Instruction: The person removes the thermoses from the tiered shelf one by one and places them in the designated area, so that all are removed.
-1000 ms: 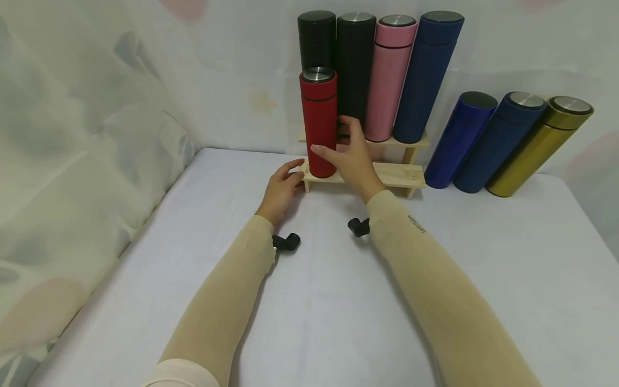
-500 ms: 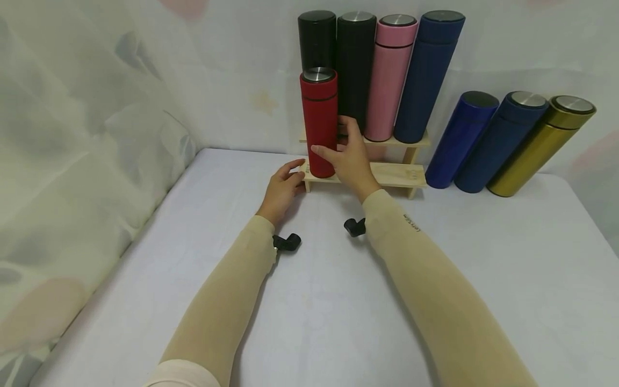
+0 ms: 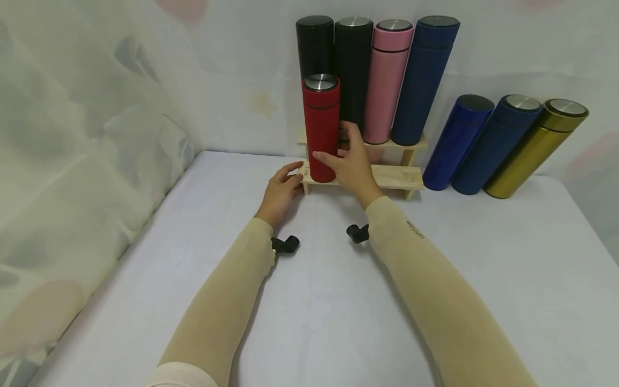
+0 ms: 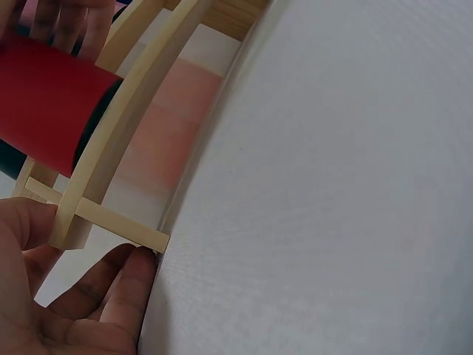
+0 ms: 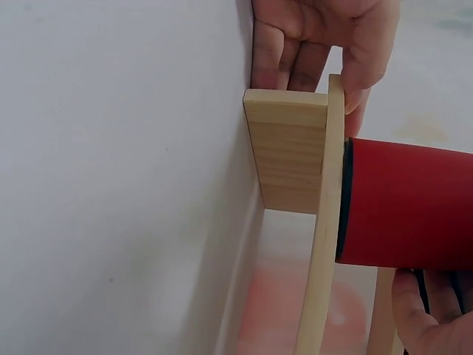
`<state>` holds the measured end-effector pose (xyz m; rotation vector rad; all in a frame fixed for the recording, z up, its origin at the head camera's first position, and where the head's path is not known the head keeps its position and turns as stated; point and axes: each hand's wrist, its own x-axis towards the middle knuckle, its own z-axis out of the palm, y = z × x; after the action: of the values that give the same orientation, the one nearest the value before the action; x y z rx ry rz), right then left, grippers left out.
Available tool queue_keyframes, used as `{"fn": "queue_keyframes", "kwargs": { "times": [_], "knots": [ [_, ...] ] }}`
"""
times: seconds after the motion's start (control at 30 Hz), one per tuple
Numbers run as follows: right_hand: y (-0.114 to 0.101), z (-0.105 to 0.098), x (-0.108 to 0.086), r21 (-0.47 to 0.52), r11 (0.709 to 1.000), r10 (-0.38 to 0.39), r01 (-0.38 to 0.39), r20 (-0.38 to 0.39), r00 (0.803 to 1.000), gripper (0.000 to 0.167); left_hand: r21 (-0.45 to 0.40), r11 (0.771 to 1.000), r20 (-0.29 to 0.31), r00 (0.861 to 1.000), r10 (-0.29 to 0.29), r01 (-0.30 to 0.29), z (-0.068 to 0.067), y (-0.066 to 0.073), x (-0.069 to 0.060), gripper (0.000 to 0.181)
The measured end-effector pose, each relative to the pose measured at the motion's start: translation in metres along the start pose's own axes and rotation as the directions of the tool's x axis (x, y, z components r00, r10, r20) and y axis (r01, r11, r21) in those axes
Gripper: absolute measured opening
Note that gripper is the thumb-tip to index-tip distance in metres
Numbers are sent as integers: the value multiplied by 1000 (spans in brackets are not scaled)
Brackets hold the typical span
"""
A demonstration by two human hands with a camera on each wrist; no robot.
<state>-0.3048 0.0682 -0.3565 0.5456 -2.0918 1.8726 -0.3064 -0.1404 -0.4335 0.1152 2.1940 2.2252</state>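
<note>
A red thermos bottle (image 3: 321, 129) with a steel-topped lid stands on the lower tier of a small two-tier wooden rack (image 3: 387, 175), near its left end. My right hand (image 3: 354, 164) grips the bottle low from the right, thumb across its front and fingers behind. The left hand (image 3: 280, 192) holds the rack's left end. In the left wrist view, its thumb lies on the end of the lower board (image 4: 111, 151) and the curled fingers touch the leg (image 4: 122, 224). Both hands also show in the right wrist view, on either side of the bottle's base (image 5: 406, 207).
Behind the red bottle, the upper tier carries two black bottles (image 3: 355, 70), a pink bottle (image 3: 389, 86) and a navy bottle (image 3: 425, 80). On the white table right of the rack stand a bright blue bottle (image 3: 456, 142), a navy bottle (image 3: 495, 145) and a gold bottle (image 3: 535, 149).
The red bottle has shifted slightly to the right on the lower tier, with the right hand still gripping it. The left hand stays at the rack's end. The head view has tilted slightly.
</note>
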Motion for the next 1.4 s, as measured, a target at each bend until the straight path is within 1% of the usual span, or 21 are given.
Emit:
{"fn": "queue_keyframes", "kwargs": {
  "times": [0.27,0.37,0.5,0.6,0.7,0.9,1.13,1.27,1.4],
  "knots": [
    [-6,-8,-13,-57,998,21,-20,12,1000,75,2,1000,-15,1000,-14,14,-2,-1,-1,43],
    [-10,-11,-18,-62,998,19,-18,17,1000,75,-1,1000,-16,1000,-14,14,-2,-1,-1,42],
    [-15,-17,-24,-59,998,-4,5,15,1000,75,-3,1000,-14,1000,-13,12,-3,0,-1,42],
    [-18,-25,-28,-74,997,-19,20,11,1000,76,4,1000,-17,1000,-21,21,-3,0,-1,42],
    [-22,-34,-33,-99,995,-24,24,7,1000,75,11,1000,-19,999,-26,26,-3,0,0,42],
    [-27,-54,-43,-122,992,-38,37,-8,999,73,-19,1000,-21,1000,-10,10,-1,0,2,42],
    [-34,-82,-56,-127,992,-4,-5,-67,998,72,-15,1000,-13,1000,-8,8,0,0,2,42],
    [-39,-98,-59,-122,992,-33,20,-104,994,70,-26,1000,-12,1000,-5,5,1,-1,2,41],
    [-43,-116,-61,-140,989,-71,52,-137,988,70,-39,999,-3,1000,-16,16,1,0,2,42]
  ]
}}
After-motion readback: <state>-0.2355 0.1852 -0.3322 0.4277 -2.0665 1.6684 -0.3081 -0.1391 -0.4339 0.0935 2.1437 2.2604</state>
